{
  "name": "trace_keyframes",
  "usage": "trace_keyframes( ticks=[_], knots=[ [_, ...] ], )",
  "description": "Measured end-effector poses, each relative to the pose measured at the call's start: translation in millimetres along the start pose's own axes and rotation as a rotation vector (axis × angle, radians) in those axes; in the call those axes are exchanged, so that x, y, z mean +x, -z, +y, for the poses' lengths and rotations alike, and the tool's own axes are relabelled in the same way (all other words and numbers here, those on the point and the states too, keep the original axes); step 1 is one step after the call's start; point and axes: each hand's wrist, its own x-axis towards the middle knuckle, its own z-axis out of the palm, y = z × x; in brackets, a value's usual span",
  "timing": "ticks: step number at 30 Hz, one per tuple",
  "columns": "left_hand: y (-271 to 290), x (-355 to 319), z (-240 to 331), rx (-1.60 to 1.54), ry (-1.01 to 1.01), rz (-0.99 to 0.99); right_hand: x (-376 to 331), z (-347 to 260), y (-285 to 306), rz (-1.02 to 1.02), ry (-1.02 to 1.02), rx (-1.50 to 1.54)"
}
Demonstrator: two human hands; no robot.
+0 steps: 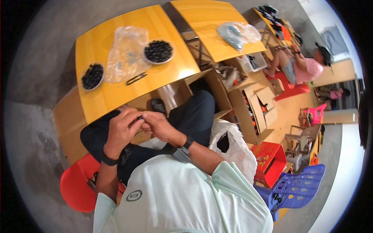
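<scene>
Small black piece (140,117), its shape mostly hidden by fingers: one, held above the lap, just off the near edge of the yellow wood-grain table (99,106). Left hand (120,126): thumb and fingertips pinched together on the piece, black band at the wrist. Right hand (157,125): thumb and forefinger closed on the same piece, fingertips meeting those of the left; the remaining fingers curled in; black band at this wrist also. Which hand bears the firmer grip: cannot tell. On the table: two round white bowls, one to the left (94,89) and one to the right (162,63), both heaped with small black parts (158,51); between them, one crumpled clear plastic bag (126,50), lying flat, with a few small greyish bits showing; near the table edge, one pair of slim black thread snips (136,79), lying aslant below the right bowl. On a second yellow table (202,15), further right: one clear plastic bag with blue-green contents (234,35). Beside the right knee: one open brown cardboard box (217,91). By the right arm: one crumpled white plastic sack (237,149), then one red open-sided box (268,165) and one blue perforated plastic chair (299,186). Upper right: one seated person in a pink top (307,72).
</scene>
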Motion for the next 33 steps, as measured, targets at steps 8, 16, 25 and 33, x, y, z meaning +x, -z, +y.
trace_keyframes(
  ticks=[8,16,25,33],
  knots=[
    [0,-2,13,0.181,0.032,0.04,13,15,2,0.051,0.084,-0.072],
    [-17,-8,1,0.24,0.04,0.009,13,15,17,0.09,0.197,-0.311],
    [-17,-11,-13,0.113,0.032,-0.008,18,12,25,0.146,0.22,-0.431],
    [-19,-13,-18,-0.031,0.148,0.019,13,8,12,0.205,0.309,-0.371]
  ],
)
